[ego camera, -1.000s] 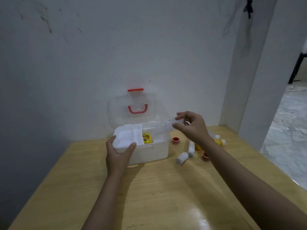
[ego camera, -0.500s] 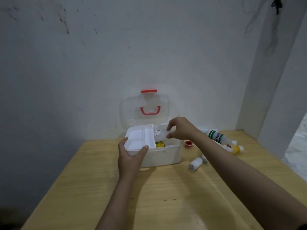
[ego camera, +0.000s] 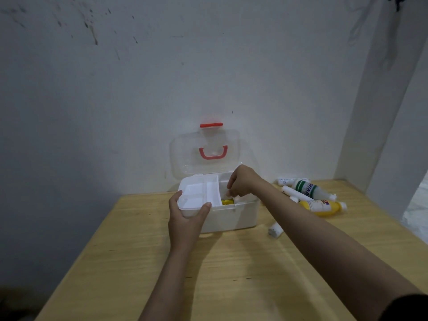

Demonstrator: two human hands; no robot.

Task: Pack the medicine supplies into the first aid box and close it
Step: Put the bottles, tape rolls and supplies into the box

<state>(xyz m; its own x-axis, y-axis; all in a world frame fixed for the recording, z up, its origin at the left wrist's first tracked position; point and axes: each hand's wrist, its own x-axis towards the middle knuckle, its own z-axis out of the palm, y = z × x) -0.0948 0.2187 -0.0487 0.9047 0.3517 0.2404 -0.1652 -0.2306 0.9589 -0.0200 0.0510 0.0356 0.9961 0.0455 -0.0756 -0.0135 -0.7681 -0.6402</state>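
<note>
White plastic first aid box sits at the back of the light wooden table, its clear lid with red handle propped open against the wall so both hands stay free; left hand is clamped on the white divided tray at its front left corner, likely steadying it off to one side; right hand dips into the uncovered right half, fingers curled together, cannot tell what they hold; small yellow item lies inside below them; white bottle with green label, yellow bottle and white tubes lie unpacked just right of the box.
</note>
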